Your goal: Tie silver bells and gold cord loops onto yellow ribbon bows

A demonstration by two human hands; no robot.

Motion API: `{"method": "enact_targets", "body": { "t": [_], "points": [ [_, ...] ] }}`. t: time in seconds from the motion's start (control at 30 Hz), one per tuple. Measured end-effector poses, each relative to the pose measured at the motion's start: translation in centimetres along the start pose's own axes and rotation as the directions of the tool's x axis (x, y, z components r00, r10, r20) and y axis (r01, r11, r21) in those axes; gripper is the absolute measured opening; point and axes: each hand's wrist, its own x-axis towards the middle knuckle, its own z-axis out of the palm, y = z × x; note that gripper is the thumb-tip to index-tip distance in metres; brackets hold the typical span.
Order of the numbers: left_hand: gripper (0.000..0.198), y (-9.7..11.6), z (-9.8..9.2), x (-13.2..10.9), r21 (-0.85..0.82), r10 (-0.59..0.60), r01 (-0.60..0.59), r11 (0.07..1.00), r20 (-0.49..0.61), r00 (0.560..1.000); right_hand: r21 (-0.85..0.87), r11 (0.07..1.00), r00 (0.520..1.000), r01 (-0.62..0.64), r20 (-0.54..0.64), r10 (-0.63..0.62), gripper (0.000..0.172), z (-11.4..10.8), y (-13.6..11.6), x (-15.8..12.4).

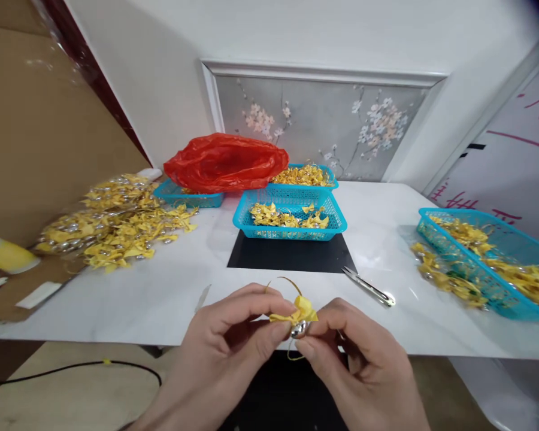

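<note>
Between my two hands, just over the table's front edge, is a yellow ribbon bow [304, 308] with a shiny silver bell [299, 328] under it. A thin gold cord loops above the bow and another short loop hangs below. My left hand [238, 341] pinches the bow's left side between thumb and forefinger. On the other side, my right hand [359, 353] is closed with thumb and forefinger at the bow's right edge, close against the bell. The fingertips partly cover the bow and bell, and the curled fingers of both hands are partly hidden.
A blue basket [291, 232] of yellow bows stands on a black mat [287, 254]. Behind are another blue basket [332, 179] and a red plastic bag [224, 161]. Bows are heaped [121, 227] at left. Small metal snips [369, 286] lie right, near a larger basket [498, 269].
</note>
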Motion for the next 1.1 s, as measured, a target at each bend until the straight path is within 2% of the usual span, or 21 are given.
{"method": "enact_targets", "body": {
  "t": [0.07,0.13,0.17,0.23,0.3,0.33,0.43,0.53,0.6,0.67,0.77,0.83,0.93,1.03,1.1],
  "points": [
    [0.012,-0.3,-0.4,0.1,-0.047,-0.029,0.03,0.998,0.016,0.999,0.033,0.998,0.998,-0.057,-0.002,0.057,0.01,-0.3,0.2,0.2],
    [0.011,-0.5,-0.7,0.2,-0.076,-0.044,0.047,0.996,0.04,0.998,0.113,0.979,0.985,-0.167,0.059,0.162,0.019,-0.3,0.5,0.4],
    [0.011,-0.6,-0.8,0.2,-0.086,-0.047,0.051,0.995,0.052,0.998,0.17,0.956,0.966,-0.24,0.138,0.218,0.028,-0.3,0.7,0.5],
    [0.008,-0.6,-0.9,0.2,-0.093,-0.059,0.065,0.994,0.065,0.996,0.277,0.879,0.892,-0.387,0.355,0.28,0.039,0.0,1.0,0.8],
    [0.005,-0.4,-0.9,0.2,-0.095,-0.066,0.071,0.993,0.053,0.996,0.319,0.825,0.827,-0.467,0.489,0.278,0.033,0.1,1.1,0.9],
    [0.004,-0.3,-0.9,0.2,-0.086,-0.069,0.072,0.994,0.04,0.997,0.322,0.824,0.825,-0.466,0.495,0.273,0.032,0.1,1.1,0.9],
    [0.007,-0.1,-0.9,0.2,-0.046,-0.04,0.041,0.998,0.036,0.999,0.285,0.907,0.918,-0.31,0.337,0.208,0.032,-0.3,0.8,1.1],
    [0.012,0.0,-0.9,0.2,-0.049,-0.008,0.013,0.999,0.088,0.996,0.138,0.99,0.986,-0.029,0.169,0.005,0.022,-0.9,0.4,1.4],
    [0.012,0.0,-0.8,0.3,-0.075,-0.028,0.037,0.996,0.12,0.992,0.011,0.987,0.981,0.158,0.109,-0.158,0.017,-0.9,0.4,1.6],
    [0.011,-0.1,-0.7,0.3,-0.114,-0.074,0.092,0.989,0.15,0.986,-0.07,0.957,0.958,0.283,0.077,-0.277,0.016,-0.6,0.5,1.8],
    [0.01,-0.3,-0.5,0.4,-0.188,-0.138,0.174,0.967,0.189,0.972,-0.092,0.942,0.946,0.324,0.06,-0.319,0.017,-0.1,0.7,2.1],
    [0.008,-0.4,-0.5,0.4,-0.221,-0.16,0.2,0.955,0.185,0.97,-0.073,0.959,0.96,0.275,0.069,-0.27,0.018,0.0,0.9,2.2],
    [0.007,-0.6,-0.6,0.4,-0.224,-0.165,0.195,0.955,0.148,0.975,0.031,0.998,0.992,0.058,0.113,-0.061,0.017,-0.4,1.0,2.2],
    [0.009,-0.5,-0.6,0.4,-0.19,-0.147,0.172,0.967,0.14,0.979,0.18,0.968,0.97,-0.173,0.204,0.135,0.029,-1.1,1.0,1.8],
    [0.01,-0.3,-0.5,0.5,-0.166,-0.134,0.157,0.974,0.14,0.981,0.19,0.96,0.96,-0.205,0.229,0.159,0.029,-1.3,0.6,1.4]
  ]
}}
